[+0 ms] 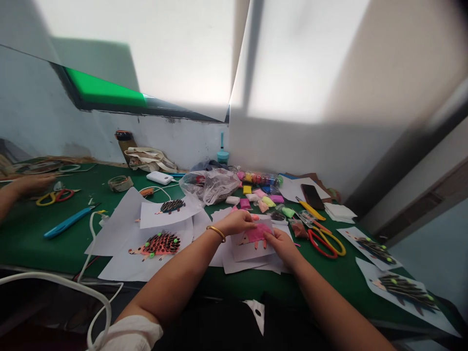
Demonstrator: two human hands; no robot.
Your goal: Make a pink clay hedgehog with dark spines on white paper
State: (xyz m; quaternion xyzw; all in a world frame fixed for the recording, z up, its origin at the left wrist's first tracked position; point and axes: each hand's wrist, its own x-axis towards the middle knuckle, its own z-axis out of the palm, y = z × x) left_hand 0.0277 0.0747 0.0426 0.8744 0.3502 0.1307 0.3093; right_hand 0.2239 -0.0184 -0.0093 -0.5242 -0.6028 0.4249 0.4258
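A white sheet with a pink hedgehog figure (259,234) lies over other white papers at the table's front middle. My left hand (239,223), with a gold bangle at the wrist, has its fingers pressed together on the pink figure's upper edge; what they pinch is too small to make out. My right hand (281,244) grips the sheet's right side, thumb on top near the figure's legs. Behind both hands lie small packets of coloured clay (268,201). To the left is a finished-looking hedgehog picture (161,245) with dark spines and green dots.
Red and yellow scissors (323,243), a yellow cutter (310,208) and a phone (312,196) lie right. Two hedgehog sheets (402,290) are at far right. A blue cutter (68,227) and white cable (91,239) lie left. Another person's hand (32,184) is at far left.
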